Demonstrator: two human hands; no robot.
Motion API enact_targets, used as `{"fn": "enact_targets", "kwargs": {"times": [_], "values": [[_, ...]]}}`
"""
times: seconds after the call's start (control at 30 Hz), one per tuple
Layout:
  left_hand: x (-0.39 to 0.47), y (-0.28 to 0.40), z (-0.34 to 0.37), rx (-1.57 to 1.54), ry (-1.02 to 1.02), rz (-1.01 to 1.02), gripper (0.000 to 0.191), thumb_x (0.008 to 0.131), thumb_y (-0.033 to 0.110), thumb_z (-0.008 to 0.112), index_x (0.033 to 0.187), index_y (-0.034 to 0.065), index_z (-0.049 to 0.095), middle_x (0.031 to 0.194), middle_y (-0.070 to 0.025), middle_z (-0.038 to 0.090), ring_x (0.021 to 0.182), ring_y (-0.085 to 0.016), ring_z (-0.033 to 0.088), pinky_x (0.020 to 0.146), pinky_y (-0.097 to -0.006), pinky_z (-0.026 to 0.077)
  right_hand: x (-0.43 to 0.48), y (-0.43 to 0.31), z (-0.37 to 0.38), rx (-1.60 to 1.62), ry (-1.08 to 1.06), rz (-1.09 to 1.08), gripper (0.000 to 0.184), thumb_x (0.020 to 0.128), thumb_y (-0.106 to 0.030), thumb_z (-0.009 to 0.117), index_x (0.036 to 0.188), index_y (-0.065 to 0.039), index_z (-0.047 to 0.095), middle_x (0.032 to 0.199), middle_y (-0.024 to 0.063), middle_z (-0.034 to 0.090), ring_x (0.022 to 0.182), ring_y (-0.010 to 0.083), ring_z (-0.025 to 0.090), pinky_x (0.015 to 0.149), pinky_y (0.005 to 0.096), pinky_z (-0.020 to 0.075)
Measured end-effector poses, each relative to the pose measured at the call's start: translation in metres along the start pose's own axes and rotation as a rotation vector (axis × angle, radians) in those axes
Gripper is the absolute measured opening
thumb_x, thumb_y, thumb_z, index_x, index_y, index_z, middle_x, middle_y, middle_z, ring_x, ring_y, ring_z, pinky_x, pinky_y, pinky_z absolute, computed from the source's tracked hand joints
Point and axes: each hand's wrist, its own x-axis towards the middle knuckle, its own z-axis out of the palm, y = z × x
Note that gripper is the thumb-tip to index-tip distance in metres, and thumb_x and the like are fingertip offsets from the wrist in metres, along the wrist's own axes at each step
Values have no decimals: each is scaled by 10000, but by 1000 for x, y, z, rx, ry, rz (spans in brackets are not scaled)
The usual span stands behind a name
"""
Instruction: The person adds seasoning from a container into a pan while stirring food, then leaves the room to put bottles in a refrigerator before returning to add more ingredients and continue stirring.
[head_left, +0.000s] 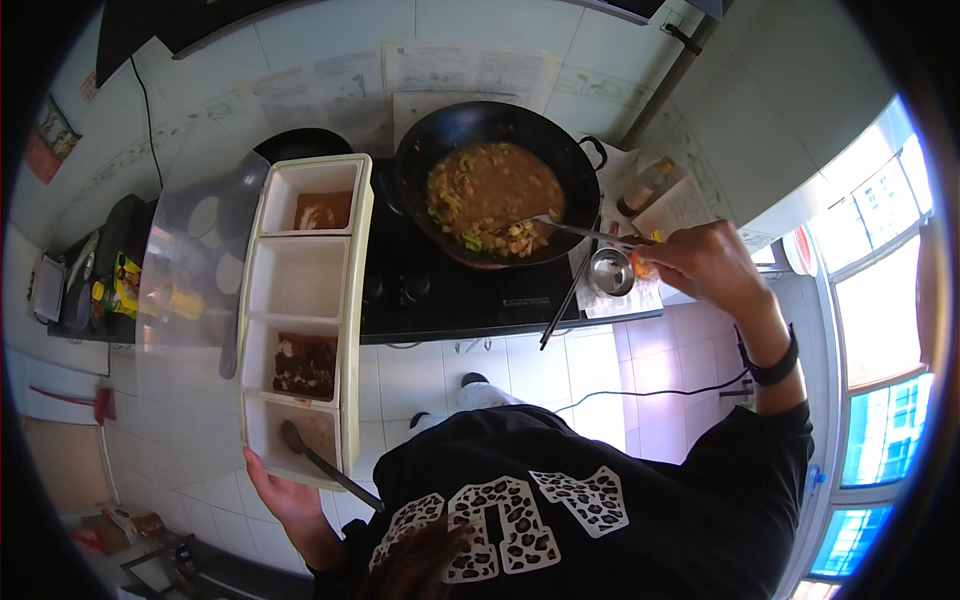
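In my right hand (697, 262) is the handle of a metal cooking utensil (577, 229); its head rests in the food at the front of a black wok (574, 150). The wok holds a brown stew (499, 180) with green and pale pieces. My left hand (289, 502) grips the near end of a long white seasoning box (364, 247), its clear lid (180, 390) swung out to the left. The box has several compartments: brown powder (322, 210) at the far end, dark brown seasoning (306, 364) further down, and a dark spoon (330, 469) in the nearest one.
The wok stands on a black glass cooktop (465, 307). Right of it are a small steel bowl (611, 271), black chopsticks (562, 307) and a glass bottle (645, 187). A second black pan (304, 141) sits behind the box. Yellow packets (127, 281) lie on the left counter.
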Motion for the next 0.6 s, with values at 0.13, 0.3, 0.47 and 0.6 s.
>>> {"fn": "enact_targets", "kwargs": {"times": [0.13, 0.3, 0.47, 0.6], "values": [[4, -2, 4, -31, 30, -3, 554, 981, 430, 472, 1389, 57, 432, 1377, -111, 496, 1261, -266, 473, 1065, -425, 378, -3, 1, -28, -48, -22, 55, 191, 739, -94, 768, 915, -168, 765, 650, 13, 669, 548, 113, 630, 551, 266, 519], [5, -3, 6, -25, -5, -11, 556, 979, 430, 478, 1388, 56, 434, 1378, -113, 494, 1262, -272, 472, 1063, -432, 384, -10, 3, -11, 6, -34, 63, 214, 716, -132, 792, 916, -202, 767, 671, 3, 678, 582, 117, 634, 611, 277, 523], [-3, -7, 19, -42, 28, -1, 557, 983, 437, 465, 1385, 53, 438, 1371, -115, 499, 1253, -272, 482, 1054, -433, 392, -8, 3, 62, -110, -28, 79, 231, 749, -211, 765, 973, -262, 748, 678, -15, 657, 651, 115, 641, 619, 274, 505], [-10, -22, 29, 10, 75, 72, 549, 986, 442, 455, 1372, 51, 452, 1353, -112, 512, 1236, -271, 494, 1044, -432, 399, 2, -4, 93, -20, 145, 127, 180, 793, -121, 695, 963, -166, 735, 647, 47, 639, 506, 151, 618, 446, 295, 515]]}}
